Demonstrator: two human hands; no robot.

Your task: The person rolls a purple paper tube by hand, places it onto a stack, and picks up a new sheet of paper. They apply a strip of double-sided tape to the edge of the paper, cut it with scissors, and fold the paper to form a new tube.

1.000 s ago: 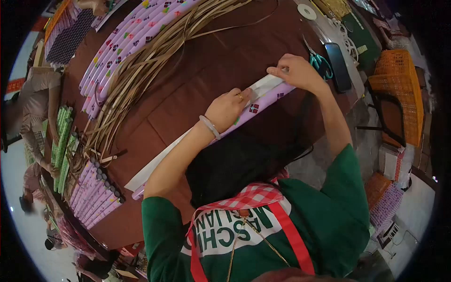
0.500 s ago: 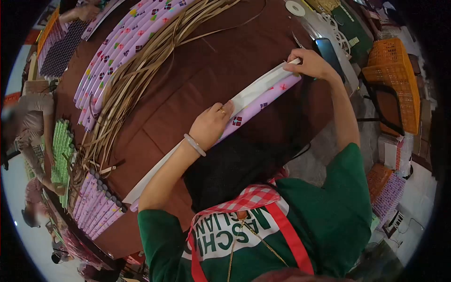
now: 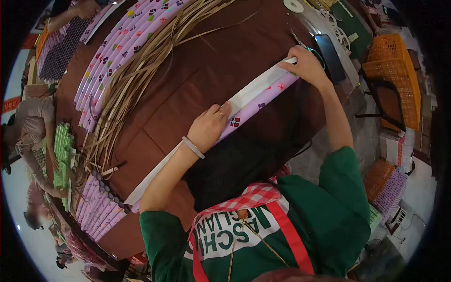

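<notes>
A long roll of lilac wrapping paper (image 3: 251,110), printed with small gift boxes and bows, lies slantwise across the table in front of me. Its white underside (image 3: 249,91) shows along the far side. My left hand (image 3: 209,124), with a ring and a pale bangle, is closed over the middle of the roll. At the upper right end, my right hand (image 3: 304,66) grips the roll, thumb and fingers around the white edge. Scissors (image 3: 315,54) with teal handles lie just beyond that hand, partly hidden by it.
Finished lilac rolls (image 3: 122,51) and brown strips (image 3: 141,70) lie at the far left. More rolls (image 3: 101,209) are stacked nearer. A phone (image 3: 330,56) and white tape roll (image 3: 293,5) lie right, with an orange crate (image 3: 392,80) beyond. Other people work at the left.
Both hands keep their hold on the roll. My right hand has shifted slightly up and left, uncovering the teal scissor handles. The left hand has barely moved.
</notes>
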